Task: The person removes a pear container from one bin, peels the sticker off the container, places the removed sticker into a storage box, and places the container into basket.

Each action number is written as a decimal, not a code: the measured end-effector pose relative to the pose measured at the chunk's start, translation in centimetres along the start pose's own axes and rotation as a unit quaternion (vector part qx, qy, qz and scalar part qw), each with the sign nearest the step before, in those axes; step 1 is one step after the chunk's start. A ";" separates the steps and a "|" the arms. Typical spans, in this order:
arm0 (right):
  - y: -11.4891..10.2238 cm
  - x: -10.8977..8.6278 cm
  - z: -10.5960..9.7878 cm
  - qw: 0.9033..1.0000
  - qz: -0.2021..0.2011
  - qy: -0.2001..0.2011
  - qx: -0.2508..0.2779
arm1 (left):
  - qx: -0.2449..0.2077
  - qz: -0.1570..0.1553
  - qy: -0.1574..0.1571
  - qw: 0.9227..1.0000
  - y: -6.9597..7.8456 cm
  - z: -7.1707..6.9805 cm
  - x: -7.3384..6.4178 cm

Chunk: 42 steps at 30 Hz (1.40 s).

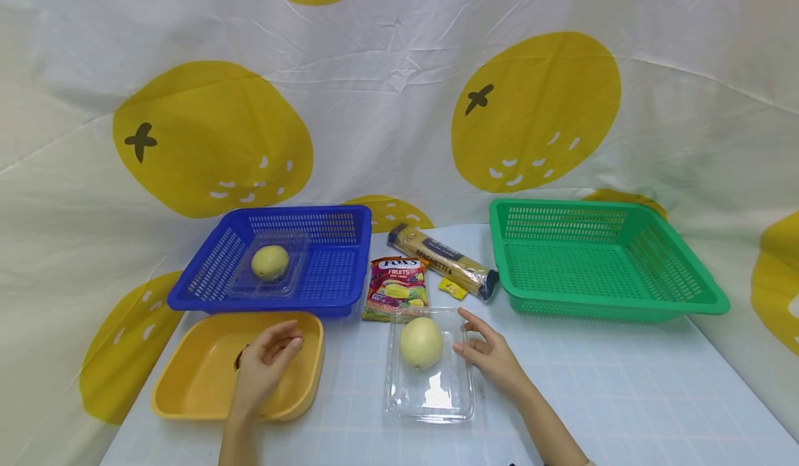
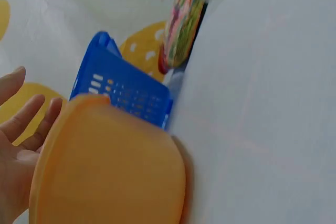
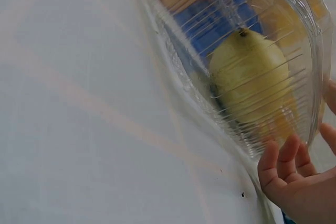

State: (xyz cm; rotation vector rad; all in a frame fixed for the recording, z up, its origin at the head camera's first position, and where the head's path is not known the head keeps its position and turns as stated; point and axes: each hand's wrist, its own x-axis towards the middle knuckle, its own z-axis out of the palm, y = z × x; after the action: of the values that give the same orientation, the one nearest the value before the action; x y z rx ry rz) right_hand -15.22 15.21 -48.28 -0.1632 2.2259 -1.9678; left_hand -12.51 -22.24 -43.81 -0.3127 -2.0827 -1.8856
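A clear plastic box [image 1: 446, 407] lies in front of me with a pale yellow, rounded fruit [image 1: 421, 343] inside. My right hand [image 1: 490, 358] is at the box's right side, thumb and fingers spread, fingertips right at the rim. In the right wrist view the fruit [image 3: 249, 77] shows through the ribbed wall, and the fingers [image 3: 289, 156] bend loosely beside it. Over the yellow-orange basin [image 1: 193, 365] hovers my left hand [image 1: 268, 362], loosely bent. The left wrist view shows that hand's fingers [image 2: 23, 121] apart, holding nothing, behind the basin wall [image 2: 110, 166].
A blue basket [image 1: 331, 272] behind the basin holds another clear box [image 1: 293, 282] with a similar fruit [image 1: 270, 263]. Mid-table lie a Fox's candy bag [image 1: 396, 286], a spaghetti pack [image 1: 443, 258] and a small yellow packet [image 1: 452, 288]. At right stands a green basket [image 1: 612, 303].
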 end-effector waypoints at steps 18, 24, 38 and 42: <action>0.1 0.1 0.0 1.000 0.021 0.013 -0.013 | 0.013 -0.064 -0.133 0.989 -0.4 9.1 0.0; -0.1 0.2 0.2 1.000 0.012 0.004 -0.009 | 0.058 -0.067 -0.155 0.984 -1.0 10.2 0.0; -0.2 -0.1 0.2 1.000 0.012 0.009 -0.013 | 0.065 -0.118 -0.199 0.971 -1.9 11.4 -0.1; -0.6 -0.3 0.3 1.000 0.010 0.014 -0.010 | 0.047 -0.141 -0.201 0.968 -2.0 11.4 0.0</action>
State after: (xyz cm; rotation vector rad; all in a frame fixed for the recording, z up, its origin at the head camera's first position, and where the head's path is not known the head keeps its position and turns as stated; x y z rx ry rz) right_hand -14.89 14.92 -47.69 -0.1163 2.2564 -1.9496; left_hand -14.20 -11.16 -46.60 -0.4240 -2.5954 -2.0030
